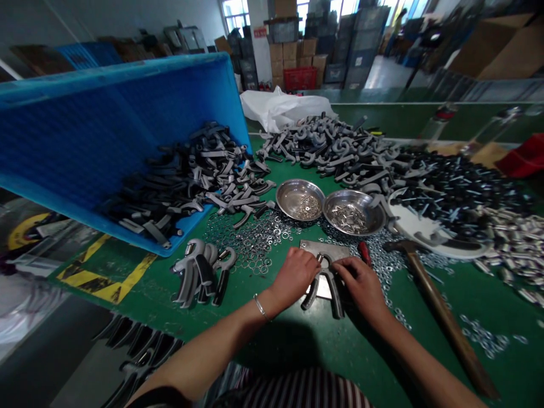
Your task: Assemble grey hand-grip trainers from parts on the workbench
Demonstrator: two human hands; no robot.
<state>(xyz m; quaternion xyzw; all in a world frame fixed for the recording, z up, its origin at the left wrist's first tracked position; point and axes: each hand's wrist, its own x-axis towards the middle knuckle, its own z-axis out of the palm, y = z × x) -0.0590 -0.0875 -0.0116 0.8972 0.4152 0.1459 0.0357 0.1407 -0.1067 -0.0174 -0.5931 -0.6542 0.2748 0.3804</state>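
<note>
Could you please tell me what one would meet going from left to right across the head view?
Large blue plastic crate → left hand → grey-and-black two-legged handgrip → right hand → wooden-handled hammer → heap of small silvery cylinders.

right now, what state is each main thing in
Two-handled tool: held, handles spread apart
Left hand: gripping the tool
Right hand: gripping the tool
Blue crate: on its side, gray parts spilling out
Left bowl: partly filled
Right bowl: partly filled
Hammer: lying down, unheld
</note>
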